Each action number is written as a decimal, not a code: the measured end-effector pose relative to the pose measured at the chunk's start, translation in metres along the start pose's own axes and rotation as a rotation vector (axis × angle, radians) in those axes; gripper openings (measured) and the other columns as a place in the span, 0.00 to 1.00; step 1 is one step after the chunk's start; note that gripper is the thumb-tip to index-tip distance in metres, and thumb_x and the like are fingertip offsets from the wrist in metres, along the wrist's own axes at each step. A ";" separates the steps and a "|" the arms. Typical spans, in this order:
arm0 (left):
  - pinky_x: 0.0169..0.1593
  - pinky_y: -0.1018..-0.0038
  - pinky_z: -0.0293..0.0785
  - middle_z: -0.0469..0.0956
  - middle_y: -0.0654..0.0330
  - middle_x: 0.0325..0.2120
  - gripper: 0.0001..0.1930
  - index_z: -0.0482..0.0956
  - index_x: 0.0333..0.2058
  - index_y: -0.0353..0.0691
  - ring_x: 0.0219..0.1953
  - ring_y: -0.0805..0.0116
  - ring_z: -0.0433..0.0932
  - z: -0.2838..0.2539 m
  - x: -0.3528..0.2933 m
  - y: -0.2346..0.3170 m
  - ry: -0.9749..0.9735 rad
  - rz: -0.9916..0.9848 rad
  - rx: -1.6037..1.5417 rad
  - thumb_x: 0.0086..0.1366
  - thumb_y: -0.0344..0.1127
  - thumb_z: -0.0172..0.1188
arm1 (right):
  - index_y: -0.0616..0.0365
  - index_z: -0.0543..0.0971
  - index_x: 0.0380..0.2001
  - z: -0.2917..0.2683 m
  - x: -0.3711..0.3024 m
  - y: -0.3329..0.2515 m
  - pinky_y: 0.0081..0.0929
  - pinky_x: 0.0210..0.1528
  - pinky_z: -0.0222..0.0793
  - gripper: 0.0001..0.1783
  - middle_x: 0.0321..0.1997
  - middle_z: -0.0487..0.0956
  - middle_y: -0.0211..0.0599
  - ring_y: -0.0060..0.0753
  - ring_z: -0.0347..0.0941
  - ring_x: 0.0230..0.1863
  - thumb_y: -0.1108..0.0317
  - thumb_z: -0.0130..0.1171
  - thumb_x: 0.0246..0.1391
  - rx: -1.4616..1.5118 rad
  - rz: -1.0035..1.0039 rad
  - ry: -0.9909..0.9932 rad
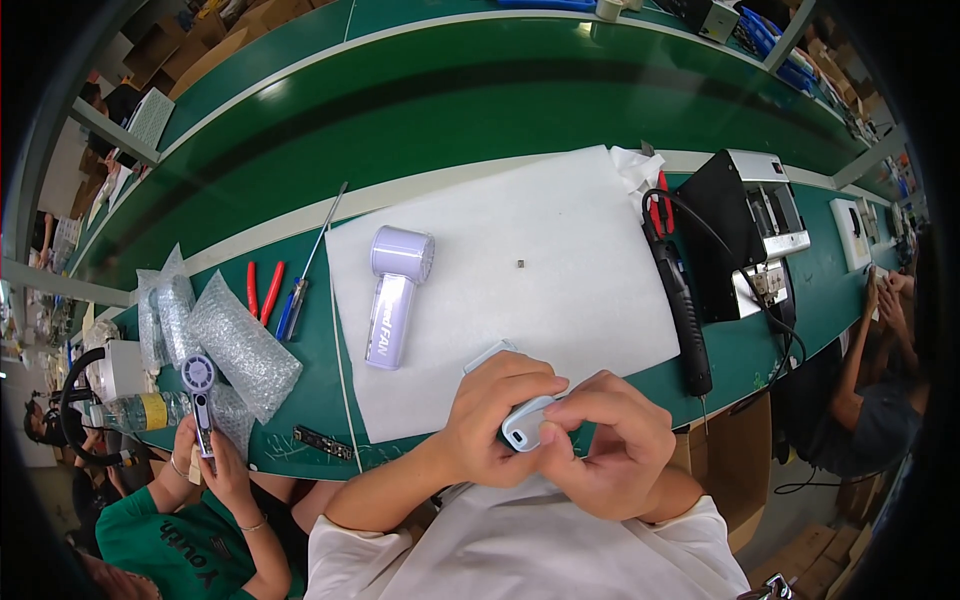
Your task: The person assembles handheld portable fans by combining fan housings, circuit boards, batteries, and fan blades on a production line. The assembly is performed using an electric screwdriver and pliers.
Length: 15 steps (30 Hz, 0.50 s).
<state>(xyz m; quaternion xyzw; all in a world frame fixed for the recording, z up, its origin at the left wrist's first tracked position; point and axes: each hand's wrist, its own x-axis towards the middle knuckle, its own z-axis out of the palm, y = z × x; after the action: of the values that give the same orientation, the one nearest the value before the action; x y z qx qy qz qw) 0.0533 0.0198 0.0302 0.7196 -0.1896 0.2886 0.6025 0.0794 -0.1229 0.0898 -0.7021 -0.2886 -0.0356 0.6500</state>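
Note:
Close to my body at the table's front edge, my left hand (492, 415) is wrapped round a light blue plastic housing (524, 428). Its rounded end faces me and has a small dark slot. With thumb and forefinger, my right hand (615, 440) grips the rim of that same end. A pale blue part (490, 354) shows just beyond my left knuckles; whether it joins the housing is hidden. On the white sheet (570, 210) ahead lies a lilac handheld fan (395, 300), left of a tiny dark square piece (520, 264).
Right of the sheet lie a black corded power screwdriver (682, 320) and a black-and-silver machine (765, 215). To the left are red-handled pliers (264, 292), a blue screwdriver (292, 308), bubble-wrap packs (245, 345) and a dark slim part (323, 442). A co-worker (205, 530) holds another fan (200, 385).

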 end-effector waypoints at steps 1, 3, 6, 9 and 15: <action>0.32 0.70 0.72 0.78 0.52 0.34 0.21 0.75 0.44 0.34 0.31 0.60 0.77 0.000 0.000 0.000 -0.001 -0.006 -0.010 0.50 0.30 0.66 | 0.61 0.81 0.34 0.001 0.000 0.000 0.18 0.25 0.67 0.14 0.23 0.76 0.32 0.24 0.72 0.22 0.82 0.66 0.39 0.000 0.001 0.000; 0.32 0.70 0.71 0.78 0.52 0.34 0.21 0.75 0.44 0.33 0.31 0.60 0.76 0.001 0.001 0.001 -0.006 -0.010 -0.022 0.49 0.30 0.65 | 0.61 0.81 0.34 0.000 -0.001 0.000 0.18 0.24 0.67 0.14 0.23 0.76 0.32 0.24 0.72 0.22 0.82 0.66 0.39 -0.001 -0.005 0.007; 0.32 0.70 0.72 0.78 0.52 0.33 0.21 0.75 0.44 0.33 0.30 0.60 0.76 0.002 0.001 0.000 0.001 -0.004 -0.021 0.49 0.30 0.65 | 0.61 0.81 0.34 0.000 -0.001 0.000 0.18 0.24 0.67 0.14 0.23 0.76 0.32 0.24 0.72 0.22 0.82 0.66 0.39 -0.022 -0.006 0.013; 0.32 0.70 0.72 0.78 0.51 0.33 0.21 0.75 0.44 0.33 0.30 0.59 0.76 0.001 0.001 -0.002 -0.007 0.000 -0.020 0.50 0.30 0.65 | 0.61 0.81 0.34 0.001 0.000 0.000 0.19 0.23 0.67 0.14 0.22 0.76 0.33 0.25 0.71 0.22 0.82 0.66 0.39 -0.018 -0.016 0.022; 0.32 0.69 0.72 0.78 0.51 0.33 0.22 0.75 0.44 0.32 0.30 0.59 0.76 0.001 0.001 0.000 -0.004 0.009 -0.012 0.48 0.29 0.63 | 0.60 0.82 0.33 0.002 0.001 -0.002 0.20 0.22 0.65 0.14 0.22 0.76 0.32 0.26 0.71 0.21 0.82 0.66 0.38 -0.045 -0.008 0.030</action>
<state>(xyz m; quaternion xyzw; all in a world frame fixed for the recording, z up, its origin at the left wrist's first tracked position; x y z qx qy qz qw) 0.0547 0.0186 0.0307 0.7156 -0.1959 0.2888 0.6050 0.0785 -0.1211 0.0922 -0.7146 -0.2808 -0.0555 0.6383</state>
